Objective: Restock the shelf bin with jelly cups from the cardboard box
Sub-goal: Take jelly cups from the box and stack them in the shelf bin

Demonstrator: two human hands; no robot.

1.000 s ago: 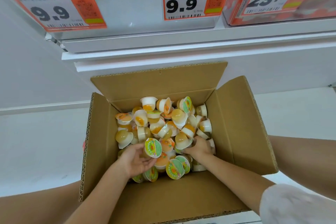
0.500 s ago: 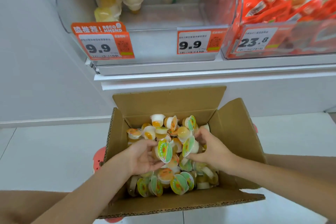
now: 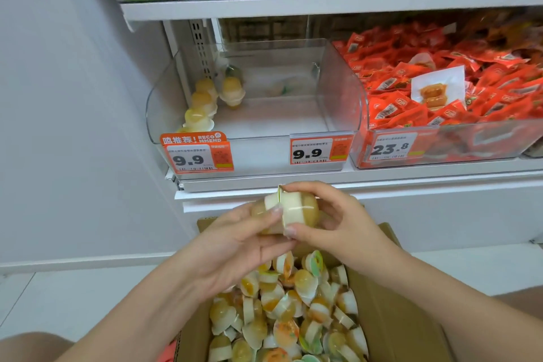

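Observation:
Two jelly cups (image 3: pixel 295 209) are pressed lid to lid in front of the shelf edge, above the cardboard box (image 3: pixel 402 329). My left hand (image 3: pixel 235 247) holds the left cup from below and behind. My right hand (image 3: pixel 338 220) grips the right cup with fingers curled over it. The box is full of several loose jelly cups (image 3: pixel 288 317) with orange and yellow filling. The clear shelf bin (image 3: pixel 343 91) just above holds a few jelly cups (image 3: pixel 205 106) along its left side; most of its floor is bare.
A neighbouring clear bin (image 3: pixel 440 138) on the right is heaped with red snack packets. Price tags reading 9.9 (image 3: pixel 197 156) hang on the bin front. A white wall stands to the left, an upper shelf (image 3: pixel 293 3) above the bin.
Both hands lifted out of the box, each with a jelly cup, and brought the cups together near the shelf edge. The view tilted up to show the bin.

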